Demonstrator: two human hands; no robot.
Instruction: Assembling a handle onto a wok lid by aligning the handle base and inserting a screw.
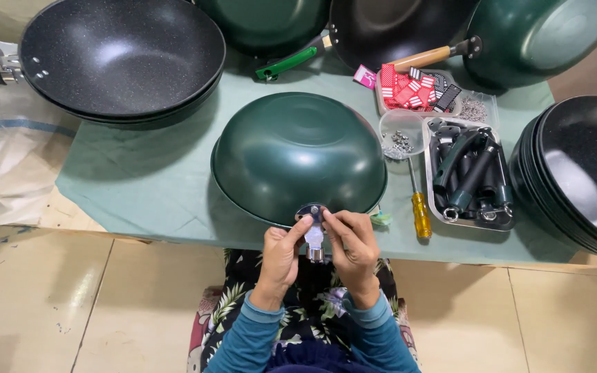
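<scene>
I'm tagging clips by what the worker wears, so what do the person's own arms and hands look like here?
Both arms are covered by long teal-blue sleeves ending in snug ribbed cuffs at the wrists. The left hand and right hand are bare: no gloves, and no rings, watch or bracelet can be seen. No markings or print show on the sleeves.

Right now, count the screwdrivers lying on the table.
1. The yellow-handled screwdriver lies on the green cloth-covered table, between the upturned dark green wok and the metal tray of black handles. Others may be hidden under the pans.
</scene>
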